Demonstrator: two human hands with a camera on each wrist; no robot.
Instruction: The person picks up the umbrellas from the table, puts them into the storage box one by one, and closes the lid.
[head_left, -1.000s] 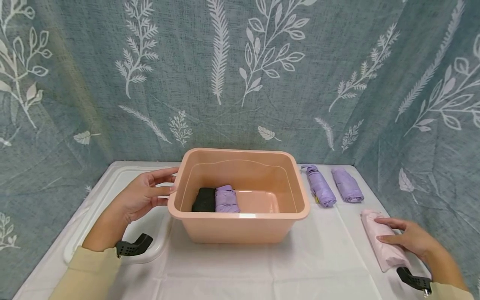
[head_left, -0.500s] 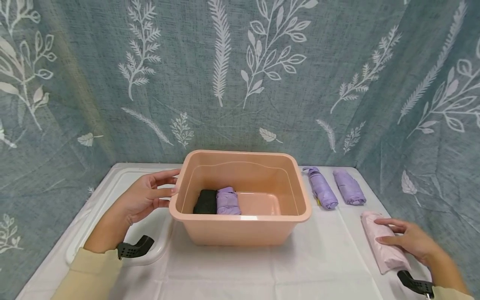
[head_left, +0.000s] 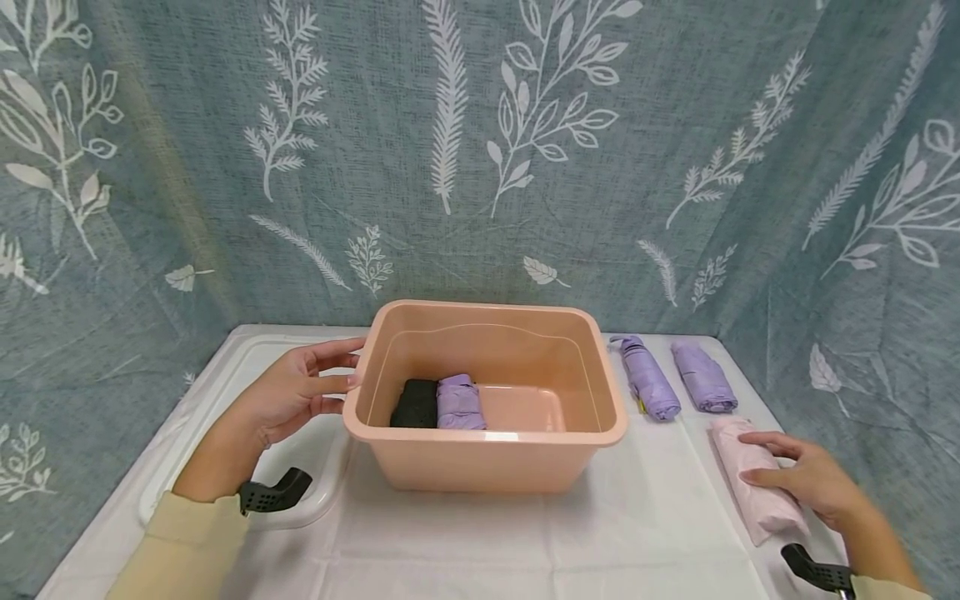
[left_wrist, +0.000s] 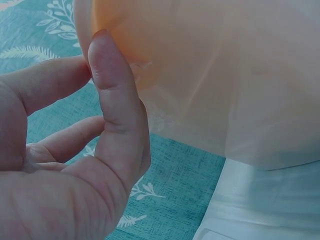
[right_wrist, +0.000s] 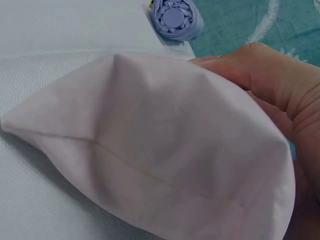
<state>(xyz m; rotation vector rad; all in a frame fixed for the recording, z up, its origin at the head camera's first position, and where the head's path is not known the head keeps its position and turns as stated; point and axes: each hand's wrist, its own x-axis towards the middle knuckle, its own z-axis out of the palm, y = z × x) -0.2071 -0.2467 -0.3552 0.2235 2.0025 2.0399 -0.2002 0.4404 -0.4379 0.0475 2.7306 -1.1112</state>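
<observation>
A peach plastic tub (head_left: 487,462) stands mid-table with a black bundle (head_left: 415,404) and a purple folded umbrella (head_left: 461,402) lying side by side inside. My left hand (head_left: 300,387) holds the tub's left rim between thumb and fingers; the left wrist view shows the thumb (left_wrist: 112,75) against the rim. At the right, my right hand (head_left: 802,479) grips a pink folded umbrella (head_left: 753,483) in a cloth sleeve, fingers over its far side. The sleeve's creased end fills the right wrist view, hiding most of the fingers.
Two more purple folded umbrellas, one with a strap (head_left: 648,379) and one plain (head_left: 703,377), lie right of the tub. A white lid (head_left: 300,492) lies flat under my left forearm. Blue-green leaf-patterned curtain (head_left: 480,167) encloses the white-covered table.
My right hand has shifted slightly left with the pink umbrella in its grip. My left hand stays at the tub's rim. The head view has drifted a little.
</observation>
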